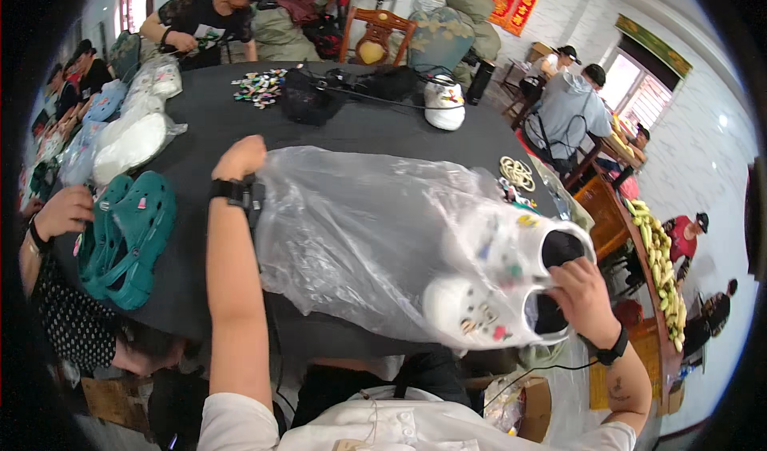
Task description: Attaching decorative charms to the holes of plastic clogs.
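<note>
A pair of white clogs (465, 301) with small colourful charms is held by the heel end in my right hand (587, 298), its fingers closed around the openings. Clear plastic blurs the charms on the farther clog; how deep the pair sits inside the bag I cannot tell. Stretched across the table to the left is the clear plastic bag (343, 235). My left hand (242, 158) is closed on the bag's far left corner. To the left of my forearm stand teal clogs (142, 231), with another person's hand (65, 211) beside them.
The dark round table (319, 139) carries a pile of small charms (260, 87), black bundles (313, 99), a white charm-decorated clog (444, 103) and cream rings (517, 174). Bagged shoes (132, 147) line the left edge. A person (209, 19) works across the table. A cardboard box (535, 409) sits below right.
</note>
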Available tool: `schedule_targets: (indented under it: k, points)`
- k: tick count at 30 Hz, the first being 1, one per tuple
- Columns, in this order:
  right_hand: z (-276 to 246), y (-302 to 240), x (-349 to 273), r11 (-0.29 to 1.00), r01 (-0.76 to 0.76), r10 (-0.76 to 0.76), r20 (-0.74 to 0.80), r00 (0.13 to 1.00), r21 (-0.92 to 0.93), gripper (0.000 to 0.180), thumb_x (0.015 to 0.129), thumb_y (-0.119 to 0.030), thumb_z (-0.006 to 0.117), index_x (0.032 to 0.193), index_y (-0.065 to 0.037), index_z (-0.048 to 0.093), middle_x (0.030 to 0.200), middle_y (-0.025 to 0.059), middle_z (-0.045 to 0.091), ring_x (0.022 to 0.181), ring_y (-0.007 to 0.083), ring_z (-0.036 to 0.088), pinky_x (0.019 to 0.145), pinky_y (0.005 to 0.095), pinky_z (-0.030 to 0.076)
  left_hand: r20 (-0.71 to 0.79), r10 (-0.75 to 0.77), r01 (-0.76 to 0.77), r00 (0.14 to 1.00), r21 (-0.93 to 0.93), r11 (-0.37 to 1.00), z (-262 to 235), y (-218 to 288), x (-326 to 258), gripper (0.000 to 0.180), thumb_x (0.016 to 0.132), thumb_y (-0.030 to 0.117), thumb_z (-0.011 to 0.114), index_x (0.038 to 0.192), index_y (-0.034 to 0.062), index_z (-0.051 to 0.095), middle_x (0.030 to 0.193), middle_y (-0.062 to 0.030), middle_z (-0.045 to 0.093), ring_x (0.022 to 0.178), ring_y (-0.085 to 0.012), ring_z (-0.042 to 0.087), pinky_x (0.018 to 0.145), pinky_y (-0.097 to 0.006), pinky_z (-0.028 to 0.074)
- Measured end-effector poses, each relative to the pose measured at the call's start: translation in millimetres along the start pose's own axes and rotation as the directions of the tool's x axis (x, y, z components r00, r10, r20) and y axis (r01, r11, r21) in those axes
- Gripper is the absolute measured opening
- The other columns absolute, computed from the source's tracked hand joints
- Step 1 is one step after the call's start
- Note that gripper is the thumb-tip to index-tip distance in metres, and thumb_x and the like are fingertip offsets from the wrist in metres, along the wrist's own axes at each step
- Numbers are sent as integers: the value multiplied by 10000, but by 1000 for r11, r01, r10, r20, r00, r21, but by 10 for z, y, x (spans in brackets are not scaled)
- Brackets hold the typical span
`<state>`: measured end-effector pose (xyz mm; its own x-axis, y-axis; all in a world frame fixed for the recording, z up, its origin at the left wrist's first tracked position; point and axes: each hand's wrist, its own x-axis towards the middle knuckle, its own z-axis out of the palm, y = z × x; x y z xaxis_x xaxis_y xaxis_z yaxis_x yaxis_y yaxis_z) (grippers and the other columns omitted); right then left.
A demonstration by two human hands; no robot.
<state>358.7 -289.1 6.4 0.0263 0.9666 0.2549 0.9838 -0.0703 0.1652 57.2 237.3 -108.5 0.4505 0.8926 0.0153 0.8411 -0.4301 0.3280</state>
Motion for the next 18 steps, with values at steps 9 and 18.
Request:
schedule_targets:
  k: [9, 18]
  points:
    - [-689, 603, -481, 912, -324, 249, -287, 925, -254, 287, 748, -25, 665, 1020, 30, 596, 909, 140, 549, 877, 335, 514, 779, 412, 432, -123, 15, -53, 992, -309, 950, 36, -536, 68, 152, 749, 114, 592, 729, -31, 635, 658, -106, 639, 580, -167, 596, 526, -327, 440]
    - [-1160, 494, 260, 908, 202, -257, -106, 961, -366, 341, 735, -139, 669, 1073, -99, 642, 1034, 77, 577, 1038, 271, 540, 1010, 479, 320, -9, 148, -147, 989, -199, 969, -227, 18, -124, 291, 897, 240, 565, 1039, 1, 651, 865, -122, 677, 791, -215, 637, 706, -341, 485]
